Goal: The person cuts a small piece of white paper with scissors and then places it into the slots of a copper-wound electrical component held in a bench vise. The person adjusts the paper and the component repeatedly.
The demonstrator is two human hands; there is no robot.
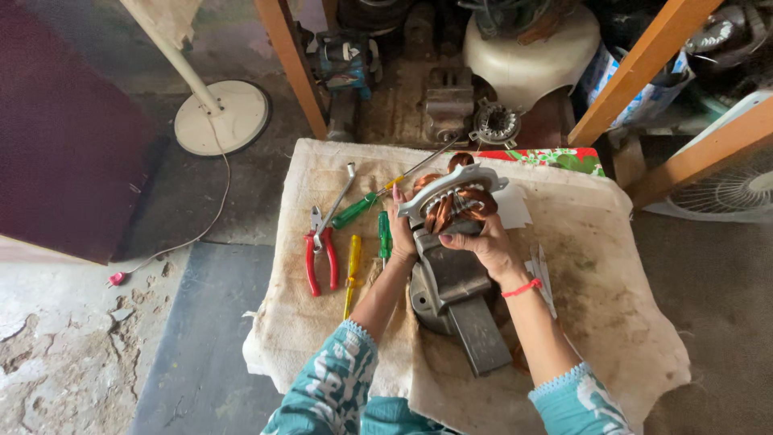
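Observation:
A fan motor stator point(453, 196) with copper windings and a grey metal frame rests on top of a grey bench vise point(451, 286). My left hand point(401, 229) grips its left side. My right hand point(483, 242), with a red band at the wrist, holds its lower right side. Both hands are closed on the motor. The vise stands on a dirty cream cloth point(612, 306) that covers a low table.
Left of the vise lie red-handled pliers point(320, 256), a yellow screwdriver point(353, 266), two green screwdrivers point(358, 209) and a metal wrench point(338, 197). A fan base point(223, 118) stands on the floor at the far left. Wooden legs, motor parts and a white fan grille point(733, 189) crowd the back and right.

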